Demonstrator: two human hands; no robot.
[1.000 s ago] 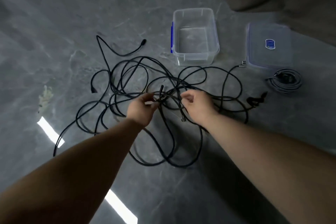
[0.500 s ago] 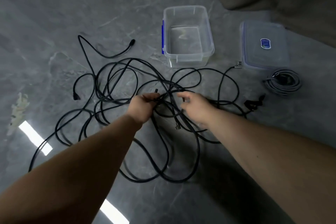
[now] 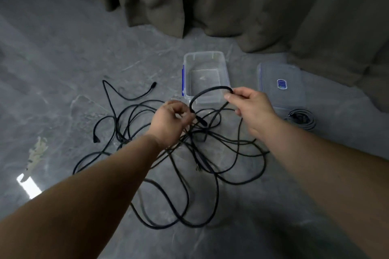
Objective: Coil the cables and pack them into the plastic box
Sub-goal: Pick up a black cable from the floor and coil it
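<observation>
Pinching a black cable (image 3: 210, 90) between my left hand (image 3: 171, 121) and right hand (image 3: 251, 105), I arch it mid-frame before the plastic box (image 3: 205, 75); loose cables (image 3: 189, 164) sprawl below.

Brown curtain (image 3: 231, 0) hanging behind, hem on grey floor (image 3: 63, 59).

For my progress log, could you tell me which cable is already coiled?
The grey cable right of the tangle, just below the lid; the black cables remain loose.

Tangled cables (image 3: 168, 153) lie before the box (image 3: 205, 78) — lid (image 3: 282, 86) right of it.
</observation>
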